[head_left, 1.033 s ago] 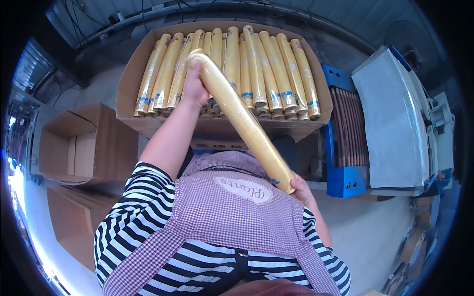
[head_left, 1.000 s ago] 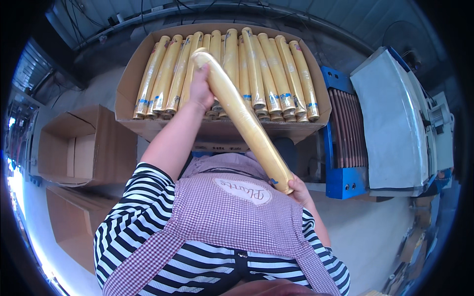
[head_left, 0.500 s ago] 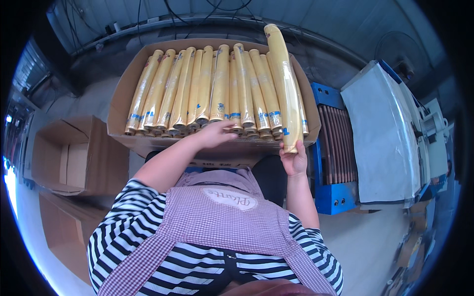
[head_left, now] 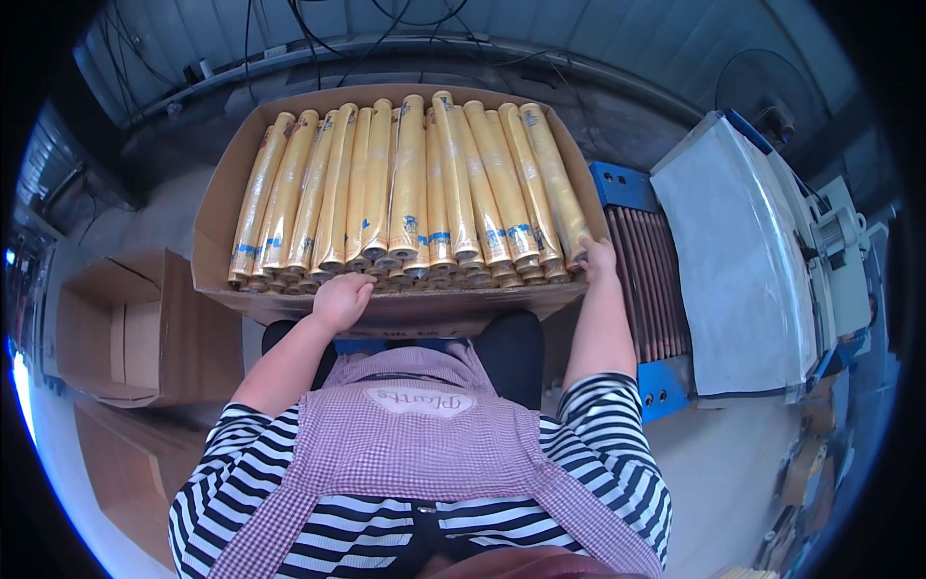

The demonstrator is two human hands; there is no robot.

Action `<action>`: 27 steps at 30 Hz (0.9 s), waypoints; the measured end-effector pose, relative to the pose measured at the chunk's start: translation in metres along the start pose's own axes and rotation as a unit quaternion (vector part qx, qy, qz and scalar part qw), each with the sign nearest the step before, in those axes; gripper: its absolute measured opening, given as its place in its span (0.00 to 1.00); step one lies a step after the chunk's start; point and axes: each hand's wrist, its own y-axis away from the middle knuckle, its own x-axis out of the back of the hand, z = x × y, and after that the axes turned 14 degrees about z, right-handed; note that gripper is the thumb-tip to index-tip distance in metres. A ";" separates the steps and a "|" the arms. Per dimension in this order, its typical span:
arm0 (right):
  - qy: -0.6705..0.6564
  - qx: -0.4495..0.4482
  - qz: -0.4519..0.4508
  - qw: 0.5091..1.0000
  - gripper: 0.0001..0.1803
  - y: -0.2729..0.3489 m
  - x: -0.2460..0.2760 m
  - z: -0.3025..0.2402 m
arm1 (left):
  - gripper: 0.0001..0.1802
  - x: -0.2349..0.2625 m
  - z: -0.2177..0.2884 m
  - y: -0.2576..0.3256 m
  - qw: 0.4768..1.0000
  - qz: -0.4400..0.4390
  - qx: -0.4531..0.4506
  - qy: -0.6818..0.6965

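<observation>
The rightmost yellow wrapped roll (head_left: 553,179) lies inside the carton (head_left: 220,207) at upper centre, beside blue-printed rolls (head_left: 405,179), the right hand (head_left: 599,259) touching its lower end and the left hand (head_left: 342,301) at the carton's front rim, fingers bunched; I cannot tell whether either grips. Dark characters mark the carton's front, and a lettered pale patch (head_left: 420,399) sits on the checked apron (head_left: 415,454) at lower centre. A blue-ended ribbed rack (head_left: 656,280) crowds the carton at right, and an open box (head_left: 203,338) stands at left.

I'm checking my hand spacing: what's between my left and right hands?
In the head view, the carton's front edge and the near ends of the yellow rolls lie between your left hand and right hand.
</observation>
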 end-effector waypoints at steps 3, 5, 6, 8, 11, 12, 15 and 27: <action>0.015 0.014 0.107 0.994 0.40 -0.017 -0.028 0.030 | 0.15 -0.003 -0.002 0.002 1.000 0.000 -0.019 0.018; -0.053 0.009 0.100 0.993 0.41 0.010 -0.044 0.023 | 0.15 -0.002 -0.004 0.008 1.000 0.009 -0.021 0.006; -0.085 0.023 0.095 0.992 0.41 0.012 -0.045 0.026 | 0.15 -0.002 -0.004 0.009 1.000 0.010 -0.022 0.004; -0.146 0.048 0.089 0.984 0.39 0.021 -0.039 0.031 | 0.15 -0.003 -0.002 0.010 1.000 0.006 -0.022 0.000; -0.323 -0.027 0.034 0.945 0.37 0.015 -0.023 0.030 | 0.16 -0.001 -0.002 0.005 1.000 -0.005 -0.021 -0.006; -0.361 -0.023 0.008 0.932 0.36 0.006 -0.015 0.036 | 0.16 -0.002 -0.002 0.001 1.000 -0.006 -0.027 -0.005; -0.423 -0.074 0.012 0.903 0.35 -0.001 -0.006 0.039 | 0.16 -0.001 -0.003 0.000 1.000 -0.009 -0.029 0.004; -0.278 0.075 0.055 0.956 0.18 0.116 -0.013 0.025 | 0.17 -0.002 -0.001 0.018 1.000 -0.016 -0.020 -0.015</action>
